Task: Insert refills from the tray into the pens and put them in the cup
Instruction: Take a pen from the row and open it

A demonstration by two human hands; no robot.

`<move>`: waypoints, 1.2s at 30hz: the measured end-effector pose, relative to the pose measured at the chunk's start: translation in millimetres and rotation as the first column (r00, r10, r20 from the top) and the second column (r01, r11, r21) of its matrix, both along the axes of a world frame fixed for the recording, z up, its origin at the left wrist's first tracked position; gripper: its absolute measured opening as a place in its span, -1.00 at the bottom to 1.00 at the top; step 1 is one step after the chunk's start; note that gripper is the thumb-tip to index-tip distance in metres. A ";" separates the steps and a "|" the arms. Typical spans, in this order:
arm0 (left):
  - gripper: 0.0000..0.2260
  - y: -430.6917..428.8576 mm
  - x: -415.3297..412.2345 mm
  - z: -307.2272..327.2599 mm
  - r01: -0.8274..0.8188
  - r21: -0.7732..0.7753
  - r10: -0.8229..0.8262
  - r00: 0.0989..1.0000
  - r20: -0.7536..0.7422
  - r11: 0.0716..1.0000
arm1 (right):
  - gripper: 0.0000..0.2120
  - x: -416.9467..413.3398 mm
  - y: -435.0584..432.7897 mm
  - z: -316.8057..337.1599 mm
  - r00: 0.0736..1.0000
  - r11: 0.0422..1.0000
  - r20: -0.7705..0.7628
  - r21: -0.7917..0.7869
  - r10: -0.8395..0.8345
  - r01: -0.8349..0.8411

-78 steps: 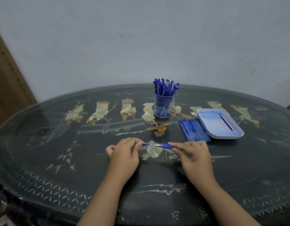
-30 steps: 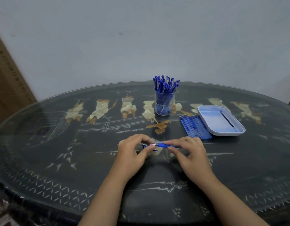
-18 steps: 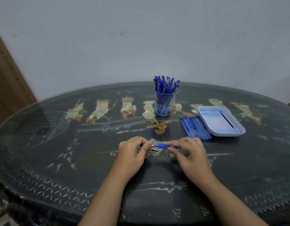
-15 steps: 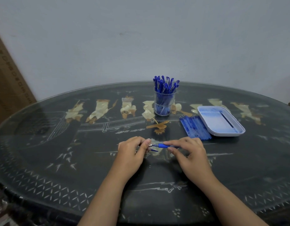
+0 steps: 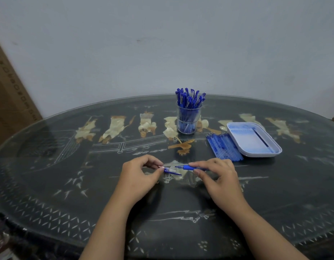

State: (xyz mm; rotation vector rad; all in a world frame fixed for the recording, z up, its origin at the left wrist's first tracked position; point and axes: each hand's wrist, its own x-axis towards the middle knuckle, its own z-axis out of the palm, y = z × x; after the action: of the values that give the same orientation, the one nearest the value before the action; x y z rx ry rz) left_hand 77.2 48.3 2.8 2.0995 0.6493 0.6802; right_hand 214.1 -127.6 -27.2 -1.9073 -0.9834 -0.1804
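Pale grey wall (image 5: 162,44) behind, and up front a dark oval table (image 5: 49,175) under a glossy glass top, with cream and amber figures inlaid across the far half and small leaf marks along the near rim. A brown cardboard box (image 5: 10,102) leans in at the far left.

Containers first: far centre, a clear plastic cup (image 5: 188,121) stands upright, packed with blue capped pens (image 5: 189,98), clips fanning out above the rim. To its right sits a shallow white rounded-rectangle tray (image 5: 278,147), and in it one thin dark refill (image 5: 262,138) along the right wall. Just beside the tray's left edge lies a flat row of slim blue sticks (image 5: 224,148), pale tips pointing far; pens or refills, I cannot tell.

Now the hands, near centre, low over the glass. The left hand (image 5: 140,177) pinches a small clear cap (image 5: 171,170) with a blue clip between thumb and fingertips. The right hand (image 5: 218,177) grips the blue pen (image 5: 188,167) by its barrel, fingers curled round it, fine tip aimed left at the cap, just apart from it.
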 end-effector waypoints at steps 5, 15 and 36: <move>-0.84 3.7 0.7 3.5 0.092 0.242 -0.017 0.955 -0.295 0.966 | -0.74 -0.9 0.9 0.5 1.000 1.000 0.005 -0.001 -0.016 0.016; -0.85 0.1 4.9 -2.3 0.084 0.273 -0.009 0.964 -0.264 0.958 | -0.61 -6.0 -0.1 5.2 0.999 0.999 0.003 -0.022 -0.049 0.049; -0.72 -26.9 13.6 20.0 0.325 -0.380 -0.256 0.941 0.223 0.866 | -0.86 -22.3 0.9 67.7 0.881 0.960 -0.469 0.270 0.062 0.076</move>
State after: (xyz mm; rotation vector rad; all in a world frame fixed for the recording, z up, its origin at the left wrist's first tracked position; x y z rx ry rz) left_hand 90.8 21.4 22.7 1.6771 0.3327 0.4873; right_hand 191.8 -126.6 40.5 -1.5832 -0.5799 0.1376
